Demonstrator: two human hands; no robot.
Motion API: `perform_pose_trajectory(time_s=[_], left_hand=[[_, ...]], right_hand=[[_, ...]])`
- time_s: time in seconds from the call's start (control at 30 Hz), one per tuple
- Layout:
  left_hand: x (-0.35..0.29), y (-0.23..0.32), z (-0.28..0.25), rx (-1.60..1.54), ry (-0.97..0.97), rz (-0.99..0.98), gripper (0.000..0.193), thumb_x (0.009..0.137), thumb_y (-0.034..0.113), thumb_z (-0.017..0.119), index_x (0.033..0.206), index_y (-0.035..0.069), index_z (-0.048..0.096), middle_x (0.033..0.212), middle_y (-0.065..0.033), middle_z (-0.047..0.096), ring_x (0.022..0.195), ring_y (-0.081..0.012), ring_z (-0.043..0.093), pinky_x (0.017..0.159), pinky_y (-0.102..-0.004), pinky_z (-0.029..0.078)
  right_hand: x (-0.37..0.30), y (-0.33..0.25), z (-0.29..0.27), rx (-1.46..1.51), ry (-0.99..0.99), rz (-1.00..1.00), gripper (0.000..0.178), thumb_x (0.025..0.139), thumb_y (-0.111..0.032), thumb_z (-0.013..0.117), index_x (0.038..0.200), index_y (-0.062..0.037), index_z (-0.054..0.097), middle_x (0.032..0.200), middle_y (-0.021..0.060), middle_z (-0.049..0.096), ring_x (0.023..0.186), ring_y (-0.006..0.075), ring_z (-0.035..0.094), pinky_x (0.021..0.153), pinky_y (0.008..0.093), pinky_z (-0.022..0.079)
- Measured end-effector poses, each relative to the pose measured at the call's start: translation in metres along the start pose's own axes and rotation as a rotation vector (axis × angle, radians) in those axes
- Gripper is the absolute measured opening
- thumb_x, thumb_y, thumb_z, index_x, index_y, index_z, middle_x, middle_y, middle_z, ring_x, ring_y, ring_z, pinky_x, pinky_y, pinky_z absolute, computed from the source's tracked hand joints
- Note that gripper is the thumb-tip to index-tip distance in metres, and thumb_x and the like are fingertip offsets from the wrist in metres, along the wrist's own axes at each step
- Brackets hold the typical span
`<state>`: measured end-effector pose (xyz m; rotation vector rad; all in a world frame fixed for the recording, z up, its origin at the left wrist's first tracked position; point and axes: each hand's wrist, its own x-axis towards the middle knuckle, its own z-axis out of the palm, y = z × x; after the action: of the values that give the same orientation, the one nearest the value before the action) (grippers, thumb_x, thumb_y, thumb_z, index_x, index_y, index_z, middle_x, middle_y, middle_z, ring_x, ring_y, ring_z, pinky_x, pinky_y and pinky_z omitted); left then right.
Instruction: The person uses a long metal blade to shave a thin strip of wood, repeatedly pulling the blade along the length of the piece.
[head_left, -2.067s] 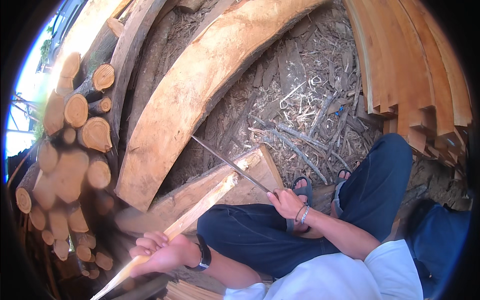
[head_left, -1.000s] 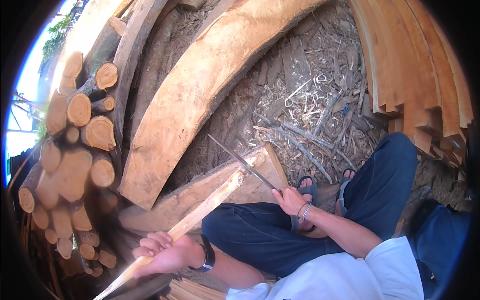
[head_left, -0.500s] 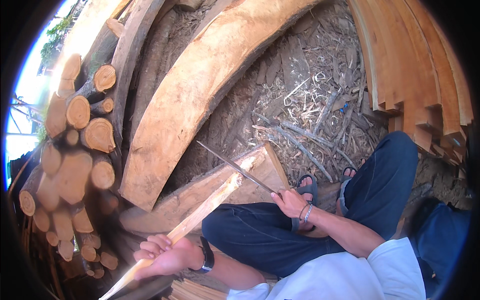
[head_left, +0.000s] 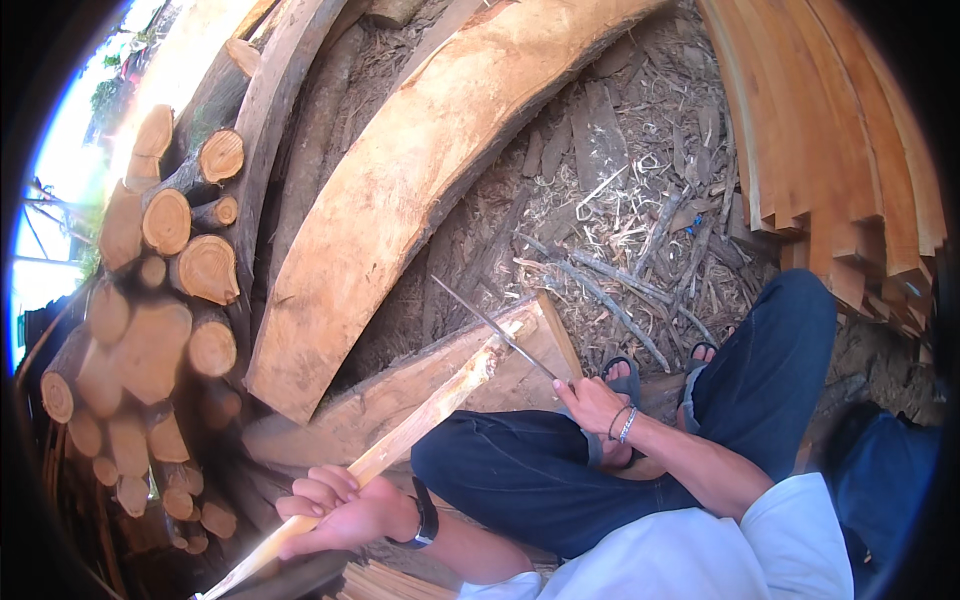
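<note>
Now | left hand [head_left: 345, 508] wrapped round wooden stick [head_left: 421, 423] | right hand [head_left: 592, 404] clasped on thin blade [head_left: 492, 324]

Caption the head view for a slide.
Left hand grips a pale wooden stick; right hand holds a thin blade near the stick's far end, stacked logs at left.

White short-sleeved shirt [head_left: 690, 560] | dark-blue trousers [head_left: 530, 475] | grey sandals [head_left: 631, 382] | black wristband [head_left: 429, 514] left | bracelets [head_left: 628, 425] right

Left of the long pale slab [head_left: 430, 180], cut logs [head_left: 208, 268] lie piled, bright daylight [head_left: 45, 245] beyond; right of it spread chip-strewn ground [head_left: 635, 215] and stacked boards [head_left: 815, 120].
</note>
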<state>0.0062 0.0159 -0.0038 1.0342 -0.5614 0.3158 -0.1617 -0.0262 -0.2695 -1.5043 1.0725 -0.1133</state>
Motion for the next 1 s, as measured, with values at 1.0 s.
perform_pose_trajectory(time_s=[1.0], left_hand=[[0.0,0.001,-0.006,-0.083,-0.225,-0.007,0.061,0.096,0.067,0.022,0.068,0.013,0.028,0.05,0.0023,0.02,0.041,-0.0087,0.014,0.038,-0.0229,0.012]], right_hand=[[-0.019,-0.015,-0.005,-0.008,0.009,-0.118,0.065,0.099,-0.047,0.039,0.075,0.0088,0.063,0.068,0.0321,0.06,0.071,0.047,0.063,0.069,0.0511,0.05]])
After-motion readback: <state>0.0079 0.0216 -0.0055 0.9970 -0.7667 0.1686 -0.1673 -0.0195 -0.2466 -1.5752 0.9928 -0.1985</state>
